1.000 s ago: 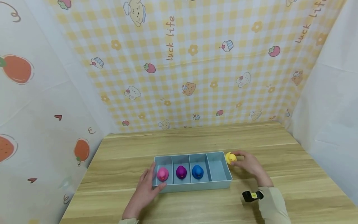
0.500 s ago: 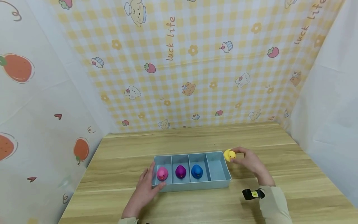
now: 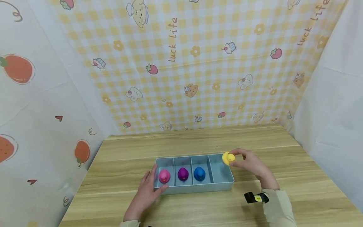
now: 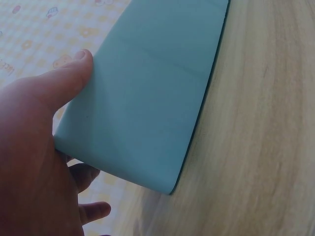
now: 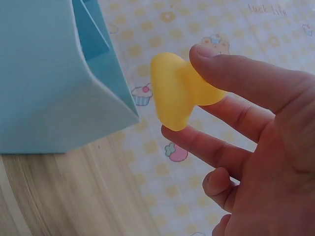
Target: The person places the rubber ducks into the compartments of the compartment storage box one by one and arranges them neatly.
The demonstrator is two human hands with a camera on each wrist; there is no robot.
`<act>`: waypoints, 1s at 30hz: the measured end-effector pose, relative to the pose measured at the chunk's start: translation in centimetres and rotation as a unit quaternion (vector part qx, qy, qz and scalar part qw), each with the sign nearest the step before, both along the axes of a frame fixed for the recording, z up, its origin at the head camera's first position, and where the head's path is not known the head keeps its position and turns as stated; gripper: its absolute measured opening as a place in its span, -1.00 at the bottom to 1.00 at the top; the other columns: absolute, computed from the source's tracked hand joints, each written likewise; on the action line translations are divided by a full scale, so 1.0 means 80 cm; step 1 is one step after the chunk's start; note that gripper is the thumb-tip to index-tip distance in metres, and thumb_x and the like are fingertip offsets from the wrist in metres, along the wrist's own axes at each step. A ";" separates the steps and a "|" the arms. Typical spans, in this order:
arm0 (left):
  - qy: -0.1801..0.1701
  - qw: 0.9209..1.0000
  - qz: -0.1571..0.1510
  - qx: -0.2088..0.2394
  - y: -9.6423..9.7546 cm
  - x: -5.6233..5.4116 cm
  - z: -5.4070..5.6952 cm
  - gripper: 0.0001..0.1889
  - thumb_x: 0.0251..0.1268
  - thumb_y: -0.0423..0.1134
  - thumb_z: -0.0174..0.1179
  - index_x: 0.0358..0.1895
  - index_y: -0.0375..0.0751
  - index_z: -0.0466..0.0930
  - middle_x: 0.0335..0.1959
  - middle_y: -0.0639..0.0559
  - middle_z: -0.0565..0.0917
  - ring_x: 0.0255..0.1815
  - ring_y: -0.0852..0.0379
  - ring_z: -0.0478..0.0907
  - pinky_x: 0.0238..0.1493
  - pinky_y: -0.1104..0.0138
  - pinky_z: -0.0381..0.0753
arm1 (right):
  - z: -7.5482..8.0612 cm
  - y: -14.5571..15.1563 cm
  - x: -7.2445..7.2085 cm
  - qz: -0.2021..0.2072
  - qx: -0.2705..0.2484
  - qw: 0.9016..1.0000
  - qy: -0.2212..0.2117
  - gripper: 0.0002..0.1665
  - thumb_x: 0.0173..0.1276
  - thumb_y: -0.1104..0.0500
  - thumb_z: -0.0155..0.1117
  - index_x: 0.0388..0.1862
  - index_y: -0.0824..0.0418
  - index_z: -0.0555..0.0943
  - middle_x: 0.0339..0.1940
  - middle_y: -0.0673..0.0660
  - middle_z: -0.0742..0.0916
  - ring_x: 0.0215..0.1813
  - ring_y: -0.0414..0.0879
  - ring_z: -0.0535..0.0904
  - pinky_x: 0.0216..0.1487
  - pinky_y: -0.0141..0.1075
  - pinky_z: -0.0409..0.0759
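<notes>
A yellow rubber duck (image 3: 228, 158) is pinched between the thumb and fingertips of my right hand (image 3: 249, 163). In the head view it overlaps the back right corner of a blue-grey divided box (image 3: 195, 189); the right wrist view shows the duck (image 5: 172, 91) beside the box's end wall, above the table. My left hand (image 3: 147, 192) grips the box's left end, thumb over the front rim and fingers along the side. Inside, from left to right, sit a pink duck (image 3: 164, 176), a purple duck (image 3: 183, 174) and a blue duck (image 3: 199, 173), one per compartment. The rightmost compartment holds nothing.
The box stands on a wood-grain table (image 3: 198, 211). Behind the table hangs a yellow checked cloth (image 3: 195, 72), with white cloths at the left and right sides. A black strap device (image 3: 256, 197) is worn on the right wrist.
My right hand has moved left and slightly up with the yellow duck, from just outside the box's right end to over its back right corner. The left hand keeps its place on the box.
</notes>
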State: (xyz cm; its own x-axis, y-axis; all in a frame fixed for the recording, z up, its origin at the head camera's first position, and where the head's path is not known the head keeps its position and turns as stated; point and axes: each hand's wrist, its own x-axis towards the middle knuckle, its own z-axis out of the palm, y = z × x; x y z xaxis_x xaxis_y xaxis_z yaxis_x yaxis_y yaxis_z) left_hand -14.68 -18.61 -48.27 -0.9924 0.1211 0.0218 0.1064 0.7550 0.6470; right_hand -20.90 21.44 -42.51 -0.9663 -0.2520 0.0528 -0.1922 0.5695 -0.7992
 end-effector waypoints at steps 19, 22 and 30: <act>-0.007 1.000 0.005 0.003 -0.002 -0.003 -0.003 -0.04 0.22 0.14 0.21 0.53 -0.19 -0.11 0.45 -0.27 0.22 0.46 -0.43 -0.03 0.22 -0.39 0.18 | -0.008 -0.030 -0.001 0.069 0.033 0.997 0.025 -0.69 0.07 0.20 0.48 -0.17 0.11 0.65 -0.05 0.10 0.69 0.14 0.19 0.40 0.14 0.31 0.28; -0.004 1.000 0.005 0.000 -0.002 -0.003 -0.002 -0.04 0.22 0.14 0.21 0.53 -0.19 -0.11 0.45 -0.27 0.23 0.46 -0.43 -0.02 0.21 -0.39 0.19 | -0.010 -0.034 -0.001 0.068 0.067 0.995 0.030 -0.69 0.05 0.18 0.50 -0.19 0.06 0.65 -0.08 0.04 0.70 0.08 0.16 0.36 0.05 0.10 0.36; 0.010 1.000 -0.003 0.005 -0.001 0.001 0.000 -0.04 0.22 0.14 0.22 0.52 -0.22 -0.09 0.43 -0.29 0.24 0.44 -0.46 0.01 0.19 -0.40 0.20 | -0.013 -0.048 0.000 0.054 0.134 0.989 0.040 -0.67 -0.05 0.14 0.57 -0.29 -0.02 0.64 -0.20 -0.07 0.72 -0.16 0.03 0.34 -0.28 -0.20 0.16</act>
